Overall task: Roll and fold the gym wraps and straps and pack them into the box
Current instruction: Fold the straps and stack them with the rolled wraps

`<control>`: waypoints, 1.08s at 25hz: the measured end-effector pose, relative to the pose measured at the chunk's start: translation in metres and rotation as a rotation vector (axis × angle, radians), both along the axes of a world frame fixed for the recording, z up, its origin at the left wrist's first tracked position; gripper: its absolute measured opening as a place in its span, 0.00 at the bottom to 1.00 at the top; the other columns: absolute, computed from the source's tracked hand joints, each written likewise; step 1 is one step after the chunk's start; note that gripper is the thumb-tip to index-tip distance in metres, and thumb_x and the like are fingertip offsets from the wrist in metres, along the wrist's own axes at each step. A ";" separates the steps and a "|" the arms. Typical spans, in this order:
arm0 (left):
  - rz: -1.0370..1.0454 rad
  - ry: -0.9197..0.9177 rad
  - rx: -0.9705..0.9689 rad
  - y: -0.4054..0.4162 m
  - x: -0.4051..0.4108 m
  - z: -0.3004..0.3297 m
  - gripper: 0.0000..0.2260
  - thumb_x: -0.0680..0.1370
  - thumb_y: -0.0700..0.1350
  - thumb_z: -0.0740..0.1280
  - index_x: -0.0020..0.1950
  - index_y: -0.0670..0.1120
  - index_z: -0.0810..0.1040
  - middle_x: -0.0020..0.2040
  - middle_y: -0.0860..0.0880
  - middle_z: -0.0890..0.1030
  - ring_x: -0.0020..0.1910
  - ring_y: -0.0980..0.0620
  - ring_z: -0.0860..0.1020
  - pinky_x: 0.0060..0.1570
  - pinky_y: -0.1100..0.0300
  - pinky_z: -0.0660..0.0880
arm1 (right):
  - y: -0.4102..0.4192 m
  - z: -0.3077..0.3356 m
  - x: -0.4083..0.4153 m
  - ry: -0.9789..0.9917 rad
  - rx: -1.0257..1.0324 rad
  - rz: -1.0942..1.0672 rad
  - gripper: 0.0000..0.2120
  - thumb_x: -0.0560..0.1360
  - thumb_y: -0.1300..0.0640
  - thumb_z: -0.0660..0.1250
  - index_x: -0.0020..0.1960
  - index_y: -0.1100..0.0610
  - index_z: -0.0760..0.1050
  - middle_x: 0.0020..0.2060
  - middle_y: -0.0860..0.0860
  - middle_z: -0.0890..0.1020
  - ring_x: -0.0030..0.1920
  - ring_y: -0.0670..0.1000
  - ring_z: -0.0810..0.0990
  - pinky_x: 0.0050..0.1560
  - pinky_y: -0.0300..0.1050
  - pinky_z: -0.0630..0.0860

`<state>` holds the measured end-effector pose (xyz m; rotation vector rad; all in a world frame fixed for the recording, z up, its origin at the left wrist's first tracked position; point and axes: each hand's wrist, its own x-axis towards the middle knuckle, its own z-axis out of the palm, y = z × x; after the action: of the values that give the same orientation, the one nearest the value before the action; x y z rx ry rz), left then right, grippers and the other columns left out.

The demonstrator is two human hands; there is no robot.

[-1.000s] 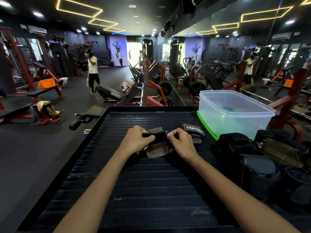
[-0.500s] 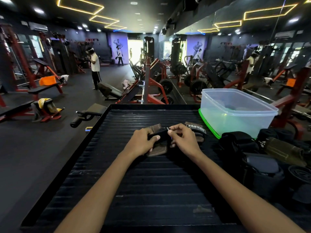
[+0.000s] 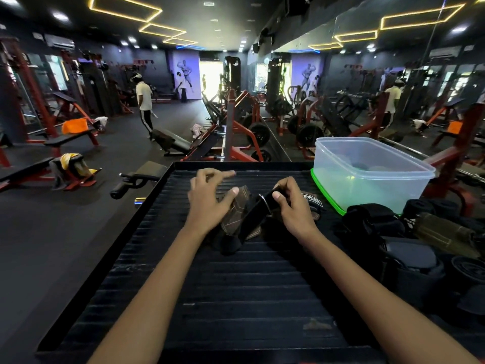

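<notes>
Two hands are working one strap point(image 3: 253, 215) at mid-table point(image 3: 236, 298): the right hand point(image 3: 294, 206) is pinching its buckle end, while the left hand point(image 3: 210, 200) is hovering with fingers spread, thumb touching the brown pad point(image 3: 236, 208). One clear box point(image 3: 367, 174) is sitting far right, with a pile of wraps point(image 3: 409, 248) nearer, too jumbled to count.

left hand point(image 3: 210, 203): bare | right hand point(image 3: 294, 208): bare | forearms: bare, no sleeves, no wristwear

Ribbed mat point(image 3: 236, 298) open near; box point(image 3: 367, 177), wrap pile point(image 3: 409, 248) crowd right.
</notes>
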<state>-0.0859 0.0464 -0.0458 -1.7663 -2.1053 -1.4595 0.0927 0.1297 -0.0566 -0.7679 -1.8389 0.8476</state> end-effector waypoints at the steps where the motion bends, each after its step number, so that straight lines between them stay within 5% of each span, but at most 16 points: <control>1: -0.034 -0.055 -0.093 -0.001 -0.008 0.001 0.21 0.75 0.50 0.71 0.67 0.54 0.73 0.59 0.55 0.68 0.61 0.56 0.66 0.64 0.55 0.63 | 0.000 0.001 0.001 0.036 0.024 0.007 0.03 0.79 0.65 0.60 0.49 0.59 0.69 0.41 0.45 0.74 0.44 0.46 0.73 0.50 0.44 0.70; 3: -0.168 -0.157 -0.268 -0.001 -0.015 -0.001 0.19 0.73 0.49 0.72 0.64 0.51 0.76 0.57 0.54 0.77 0.58 0.55 0.75 0.61 0.58 0.70 | 0.000 0.002 0.002 0.064 0.066 0.006 0.02 0.79 0.65 0.60 0.50 0.59 0.69 0.41 0.46 0.75 0.44 0.46 0.74 0.50 0.45 0.71; 6: -0.175 -0.170 -0.242 0.000 -0.018 -0.005 0.08 0.72 0.45 0.74 0.48 0.48 0.78 0.44 0.51 0.82 0.43 0.56 0.78 0.46 0.62 0.72 | 0.001 0.010 0.006 0.138 0.087 -0.079 0.05 0.79 0.61 0.60 0.50 0.52 0.70 0.42 0.48 0.76 0.43 0.51 0.78 0.45 0.52 0.78; 9: -0.093 -0.109 -0.260 -0.001 -0.025 -0.005 0.08 0.73 0.44 0.73 0.44 0.46 0.75 0.38 0.52 0.78 0.38 0.57 0.74 0.37 0.66 0.67 | 0.000 0.025 0.019 0.355 0.029 -0.256 0.04 0.80 0.66 0.59 0.52 0.59 0.70 0.45 0.54 0.74 0.36 0.36 0.80 0.35 0.27 0.72; 11: -0.061 -0.107 -0.273 -0.002 -0.027 -0.005 0.08 0.73 0.44 0.73 0.43 0.45 0.74 0.36 0.52 0.76 0.36 0.57 0.73 0.35 0.67 0.66 | 0.000 0.029 0.023 0.410 0.079 -0.346 0.04 0.80 0.68 0.58 0.54 0.67 0.70 0.43 0.54 0.73 0.32 0.28 0.75 0.32 0.22 0.67; 17: 0.101 -0.154 -0.260 -0.002 -0.027 -0.001 0.15 0.72 0.43 0.73 0.35 0.48 0.67 0.32 0.52 0.72 0.33 0.57 0.69 0.31 0.64 0.63 | 0.017 0.028 0.030 0.482 0.048 -0.374 0.05 0.81 0.63 0.60 0.49 0.54 0.69 0.41 0.43 0.76 0.28 0.46 0.80 0.29 0.39 0.76; 20: 0.180 -0.203 -0.295 -0.002 -0.030 -0.002 0.17 0.72 0.44 0.73 0.35 0.45 0.64 0.33 0.50 0.71 0.34 0.52 0.69 0.31 0.61 0.63 | 0.016 0.028 0.031 0.612 -0.060 -0.171 0.08 0.80 0.64 0.62 0.47 0.52 0.72 0.42 0.49 0.76 0.34 0.49 0.78 0.30 0.38 0.76; 23: 0.251 -0.270 -0.281 -0.002 -0.033 -0.004 0.17 0.72 0.44 0.73 0.34 0.45 0.64 0.33 0.49 0.71 0.35 0.50 0.70 0.30 0.60 0.63 | 0.013 0.028 0.026 0.727 -0.413 0.208 0.03 0.74 0.59 0.70 0.47 0.55 0.76 0.36 0.50 0.77 0.30 0.43 0.73 0.29 0.36 0.75; 27: 0.268 -0.376 -0.159 -0.003 -0.029 -0.002 0.13 0.72 0.41 0.71 0.44 0.44 0.66 0.38 0.49 0.73 0.39 0.49 0.72 0.30 0.61 0.63 | 0.007 0.024 0.017 0.506 -0.602 0.509 0.21 0.56 0.47 0.82 0.43 0.56 0.82 0.36 0.53 0.81 0.33 0.48 0.77 0.33 0.39 0.78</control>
<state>-0.1149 0.0432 -0.0481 -1.2541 -2.5802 -1.6909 0.1098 0.1364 -0.0325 -0.3676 -1.3283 1.7943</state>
